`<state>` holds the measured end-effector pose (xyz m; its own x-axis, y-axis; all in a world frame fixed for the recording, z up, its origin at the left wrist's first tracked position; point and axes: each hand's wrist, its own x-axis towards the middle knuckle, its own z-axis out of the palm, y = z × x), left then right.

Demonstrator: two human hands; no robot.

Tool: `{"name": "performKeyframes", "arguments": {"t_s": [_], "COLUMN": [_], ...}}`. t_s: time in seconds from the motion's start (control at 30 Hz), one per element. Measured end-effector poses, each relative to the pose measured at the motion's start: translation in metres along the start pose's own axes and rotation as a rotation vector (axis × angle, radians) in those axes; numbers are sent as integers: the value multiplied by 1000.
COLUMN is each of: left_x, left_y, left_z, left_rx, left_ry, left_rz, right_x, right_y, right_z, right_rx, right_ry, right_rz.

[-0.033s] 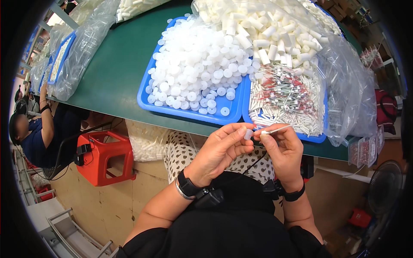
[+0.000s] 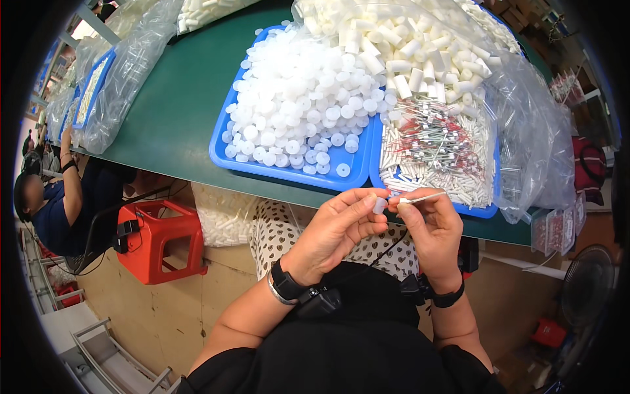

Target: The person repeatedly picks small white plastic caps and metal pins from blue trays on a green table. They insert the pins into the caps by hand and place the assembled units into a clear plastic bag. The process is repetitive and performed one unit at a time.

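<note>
Just past the near edge of the green table, my two hands meet, fingertips almost touching. My left hand (image 2: pixel 336 226) pinches a translucent white plastic disc (image 2: pixel 379 206) between thumb and forefinger, on edge. In my right hand (image 2: pixel 430 230) is a thin white stick (image 2: pixel 425 197) with a small white block at its left end, gripped by thumb and fingers close to the disc. Whether stick and disc touch, I cannot tell. A blue tray (image 2: pixel 226 154) heaped with similar translucent discs (image 2: pixel 295 98) lies beyond my left hand. Beyond my right, another blue tray (image 2: pixel 484 211) holds short white sticks (image 2: pixel 472 180).
Red-and-white wired parts (image 2: pixel 436 131) lie on those sticks. Behind are cream foam-like cylinders (image 2: pixel 407 52) and clear plastic bags (image 2: pixel 531 125). The green table (image 2: pixel 174 98) stretches left. A red stool (image 2: pixel 161 240) stands below, near a seated person (image 2: pixel 62 210). A fan (image 2: pixel 588 282) is at right.
</note>
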<state>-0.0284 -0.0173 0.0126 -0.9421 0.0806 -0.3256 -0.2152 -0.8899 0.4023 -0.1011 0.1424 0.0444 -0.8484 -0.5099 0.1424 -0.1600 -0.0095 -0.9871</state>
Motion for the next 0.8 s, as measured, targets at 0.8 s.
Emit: {"name": "performKeyframes", "arguments": {"t_s": [0.8], "left_x": [3], "left_y": [-1], "left_z": [-1], "left_rx": [-52], "left_ry": [-16], "left_rz": [-15], "right_x": [-1], "right_y": [10], "right_z": [6], "right_rx": [-42], "right_ry": [88], "right_rz": [-71]}}
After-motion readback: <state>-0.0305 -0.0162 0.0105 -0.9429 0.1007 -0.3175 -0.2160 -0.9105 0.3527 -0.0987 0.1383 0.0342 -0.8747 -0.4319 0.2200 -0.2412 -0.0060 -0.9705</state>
